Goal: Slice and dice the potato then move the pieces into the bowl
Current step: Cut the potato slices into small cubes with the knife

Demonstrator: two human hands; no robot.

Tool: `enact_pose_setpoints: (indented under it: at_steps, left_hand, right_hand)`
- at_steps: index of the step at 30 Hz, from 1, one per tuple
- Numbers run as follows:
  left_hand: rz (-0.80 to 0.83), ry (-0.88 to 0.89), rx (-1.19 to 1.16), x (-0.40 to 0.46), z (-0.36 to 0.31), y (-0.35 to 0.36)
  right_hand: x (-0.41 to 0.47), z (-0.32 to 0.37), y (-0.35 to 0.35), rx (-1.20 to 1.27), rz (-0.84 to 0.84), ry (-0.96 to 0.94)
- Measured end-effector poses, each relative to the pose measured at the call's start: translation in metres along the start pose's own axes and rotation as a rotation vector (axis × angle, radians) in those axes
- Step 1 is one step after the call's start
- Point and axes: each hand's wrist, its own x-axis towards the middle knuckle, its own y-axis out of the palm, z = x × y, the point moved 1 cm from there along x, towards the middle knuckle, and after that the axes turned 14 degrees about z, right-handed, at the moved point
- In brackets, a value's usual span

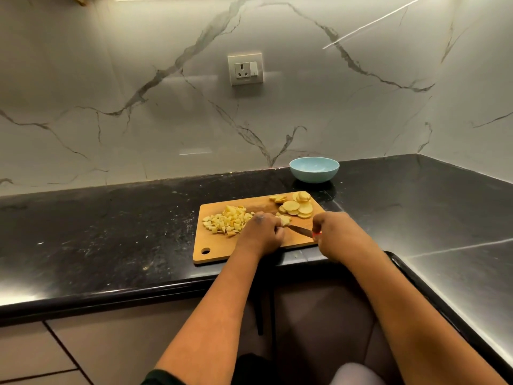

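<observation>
1. Right hand (333, 232) grips knife (299, 231); left hand (262, 233) pinches potato slices (283, 219) on cutting board (216, 251)
2. Diced pile (226, 219) lies left, round slices (297, 208) right
3. Bowl (314, 169) sits behind the board

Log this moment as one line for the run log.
stage: dicing | left hand holds potato slices | right hand grips red-handled knife | diced pile on wooden cutting board | light blue bowl: no pieces visible

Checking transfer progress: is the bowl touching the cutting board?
Apart. The head view shows dark counter between the bowl and the board.
</observation>
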Motion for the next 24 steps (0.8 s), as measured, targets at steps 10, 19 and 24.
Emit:
enact_pose_setpoints:
  at_steps: [10,19,24]
  left_hand:
    - [-0.235,-0.107,-0.159,-0.007,0.004,-0.004]
    - [-0.134,-0.116,-0.048,-0.003,0.003,0.002]
    - [-0.095,-0.097,-0.038,-0.001,0.001,0.000]
  right_hand:
    - [0.006,0.003,0.023,0.209,-0.261,-0.147]
    - [0.018,0.020,0.041,0.143,-0.208,-0.131]
    - [0.019,0.046,0.033,-0.084,-0.109,-0.094]
